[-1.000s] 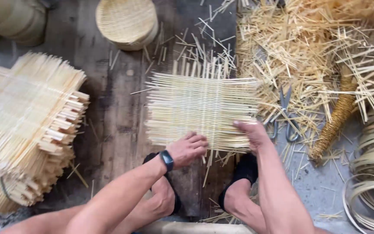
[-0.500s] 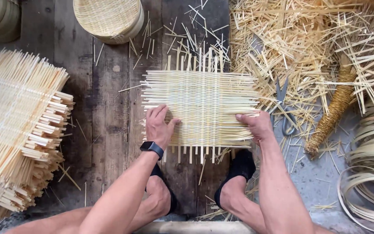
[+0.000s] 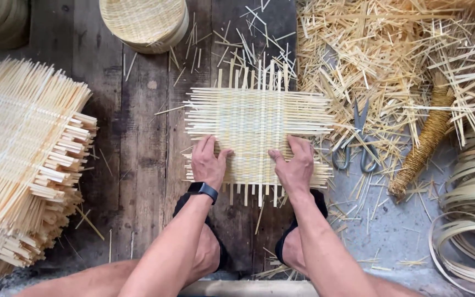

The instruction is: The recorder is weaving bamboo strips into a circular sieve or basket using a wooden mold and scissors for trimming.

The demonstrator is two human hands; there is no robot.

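Note:
A square woven mat of pale bamboo strips (image 3: 257,118) lies flat on dark wooden planks (image 3: 138,159), loose strip ends sticking out on all sides. My left hand (image 3: 209,163), with a black watch at the wrist, presses palm-down on the mat's near left part. My right hand (image 3: 294,165) presses on its near right part, fingers spread. Both hands rest on the weave without gripping it. My feet in black sandals show just below the mat.
A tall stack of finished woven mats (image 3: 23,159) sits at left. A round woven basket (image 3: 144,22) stands at the top. Loose bamboo scraps (image 3: 380,49), grey scissors (image 3: 355,146), a wrapped bundle (image 3: 427,143) and coiled bamboo bands (image 3: 471,220) lie at right.
Both hands have moved inward onto the mat's near part, from its edges to flat on the weave. The view has shifted slightly.

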